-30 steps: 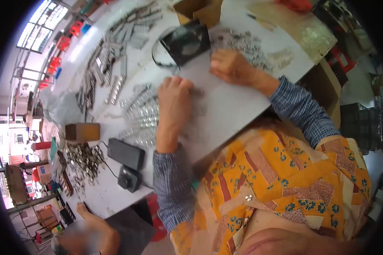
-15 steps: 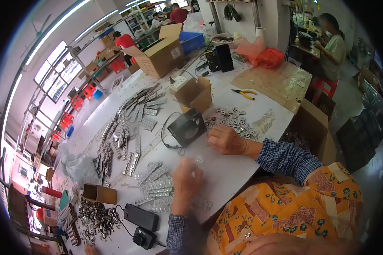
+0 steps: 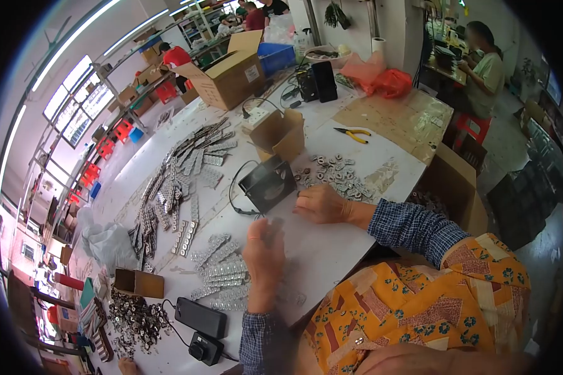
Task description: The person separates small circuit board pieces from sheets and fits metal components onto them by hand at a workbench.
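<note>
Risk lies with the small clear plastic piece pinched in the raised left hand: it could slip onto the white bench near its front edge. The right hand, loosely curled, rests by the scattered small metal parts.

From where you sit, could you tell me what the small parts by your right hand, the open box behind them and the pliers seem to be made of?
Small parts: probably metal, silvery grey with dull glints.
Open box: cardboard, matte brown, with folded flaps.
Pliers: yellow handles, probably plastic or rubber coated; the dark jaws look like metal, too small to be sure.
</note>
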Available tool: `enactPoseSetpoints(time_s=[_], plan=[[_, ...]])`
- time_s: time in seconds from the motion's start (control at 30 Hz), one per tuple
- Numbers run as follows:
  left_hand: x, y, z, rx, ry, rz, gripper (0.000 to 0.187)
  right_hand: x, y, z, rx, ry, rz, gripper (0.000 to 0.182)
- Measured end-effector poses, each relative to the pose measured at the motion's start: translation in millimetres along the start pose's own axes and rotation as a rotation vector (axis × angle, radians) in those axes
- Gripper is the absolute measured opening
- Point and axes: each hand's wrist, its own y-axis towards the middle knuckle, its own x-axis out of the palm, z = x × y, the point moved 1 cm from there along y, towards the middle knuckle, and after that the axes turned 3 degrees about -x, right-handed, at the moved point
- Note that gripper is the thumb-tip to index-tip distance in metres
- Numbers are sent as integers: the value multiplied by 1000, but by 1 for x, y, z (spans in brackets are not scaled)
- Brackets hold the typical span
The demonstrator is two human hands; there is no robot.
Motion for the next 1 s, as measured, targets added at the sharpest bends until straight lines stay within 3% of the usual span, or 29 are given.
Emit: enactPoseSetpoints(time_s=[0.17, 0.47, 0.57, 0.7, 0.83, 1.0], plan=[[-6, 6, 8, 120, 40, 20, 35, 3, -1, 3, 21, 25, -1, 20], [-1, 3, 0, 118, 64, 65, 29, 1, -2, 6, 54, 57, -21, 20], [2, -1, -8, 44, -4, -1, 27, -1, 1, 5, 48, 66, -4, 20], [6, -6, -1, -297, -401, -107, 24, -8, 2, -7, 95, 180, -11, 17], [-4, -6, 9, -552, -554, -168, 25, -4, -1, -17, 352, 645, -153, 10], [-9, -12, 2, -571, -656, -178, 26, -6, 4, -30, 537, 938, -296, 19]])
